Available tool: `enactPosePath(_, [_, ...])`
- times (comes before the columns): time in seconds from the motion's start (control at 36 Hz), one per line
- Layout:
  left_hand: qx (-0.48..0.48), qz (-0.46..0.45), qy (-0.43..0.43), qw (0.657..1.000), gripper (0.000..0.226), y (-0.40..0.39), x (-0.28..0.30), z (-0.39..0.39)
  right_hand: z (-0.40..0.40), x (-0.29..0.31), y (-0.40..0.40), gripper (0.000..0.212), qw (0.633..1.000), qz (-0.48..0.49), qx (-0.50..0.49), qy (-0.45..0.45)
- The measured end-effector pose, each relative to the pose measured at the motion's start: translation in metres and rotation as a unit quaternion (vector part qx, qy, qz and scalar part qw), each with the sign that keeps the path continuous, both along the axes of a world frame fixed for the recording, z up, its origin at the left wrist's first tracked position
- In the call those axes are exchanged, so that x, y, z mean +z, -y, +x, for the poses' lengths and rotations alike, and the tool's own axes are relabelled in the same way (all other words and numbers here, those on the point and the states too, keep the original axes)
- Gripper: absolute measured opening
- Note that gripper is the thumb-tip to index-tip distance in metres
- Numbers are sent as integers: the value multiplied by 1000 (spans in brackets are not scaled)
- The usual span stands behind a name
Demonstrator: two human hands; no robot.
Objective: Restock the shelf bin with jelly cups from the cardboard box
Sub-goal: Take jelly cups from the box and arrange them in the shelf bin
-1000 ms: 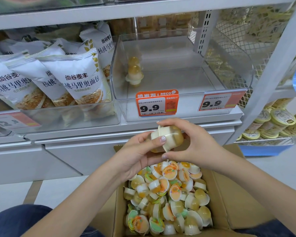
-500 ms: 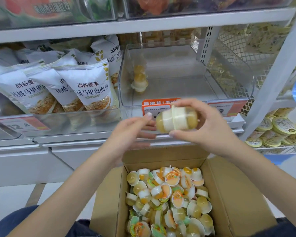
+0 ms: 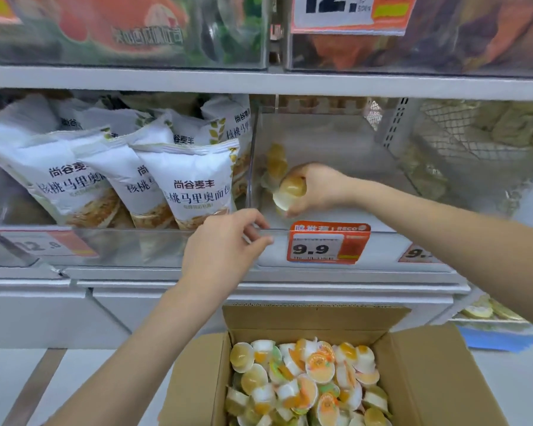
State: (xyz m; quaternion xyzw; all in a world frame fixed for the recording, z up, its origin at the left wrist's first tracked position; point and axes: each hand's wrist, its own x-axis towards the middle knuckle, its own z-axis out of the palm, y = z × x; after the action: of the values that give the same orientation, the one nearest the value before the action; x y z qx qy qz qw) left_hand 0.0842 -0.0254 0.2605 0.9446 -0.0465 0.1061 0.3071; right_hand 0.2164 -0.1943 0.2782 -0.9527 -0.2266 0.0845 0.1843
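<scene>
My right hand (image 3: 317, 189) reaches over the front wall into the clear shelf bin (image 3: 320, 244) and grips a pair of yellowish jelly cups (image 3: 291, 192) low at the bin's front left. A few more jelly cups (image 3: 276, 162) stand stacked just behind them against the bin's left wall. My left hand (image 3: 225, 250) rests on the bin's front left corner, thumb and fingers lightly curled at the rim. Below, the open cardboard box (image 3: 194, 373) holds several loose jelly cups (image 3: 308, 382) with white, orange and green lids.
White bread bags (image 3: 185, 186) fill the neighbouring clear bin on the left. An orange 9.9 price tag (image 3: 326, 244) hangs on the jelly bin's front. A wire basket (image 3: 474, 155) sits to the right, and covered bins line the shelf above.
My right hand has lifted the jelly cups from above the box up into the shelf bin. My left hand let go of them and moved onto the bin's front corner.
</scene>
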Motion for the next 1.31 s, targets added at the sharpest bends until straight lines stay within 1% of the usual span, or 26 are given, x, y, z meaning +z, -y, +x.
enactPosePath(0.08, [1,-4,-6,1000,11,-2,-1,3,9,-15,-8,52,1000,-10,20,8])
enactPosePath(0.17, [2,-5,-1,1000,10,-1,-2,5,16,-25,-10,57,999,-14,28,13])
enactPosePath(0.25, [2,-6,-2,1000,8,-1,-2,7,18,-32,-9,66,999,24,22,11])
enactPosePath(0.36, [1,-12,-7,1000,8,-1,-2,6,17,-39,-5,66,997,78,15,11])
enactPosePath(0.44, [1,-14,-9,1000,7,-1,-2,5,16,-40,-3,65,995,96,16,9])
enactPosePath(0.69, [2,-8,0,1000,8,2,0,4,18,-47,-6,72,991,135,2,13])
enactPosePath(0.92, [0,-7,1,1000,8,1,-1,4,19,-49,-5,73,989,147,1,11])
enactPosePath(1.0, [-8,-8,-3,1000,9,-1,-1,3,17,-45,-3,78,989,148,5,2])
enactPosePath(1.06, [-11,-11,-3,1000,10,-1,-1,2,15,-37,3,81,986,166,0,-4])
enactPosePath(1.11, [-10,-26,7,1000,12,-1,0,0,9,-25,13,74,979,201,-22,6])
enactPosePath(1.19, [-13,-41,46,998,13,-2,1,-6,-9,-2,36,62,964,253,-77,12])
enactPosePath(1.25, [-22,-39,57,997,13,-4,1,-10,-31,12,55,58,950,296,-99,18])
enactPosePath(1.31, [-35,-25,51,998,12,-6,-3,-15,-64,21,73,53,931,347,-109,39])
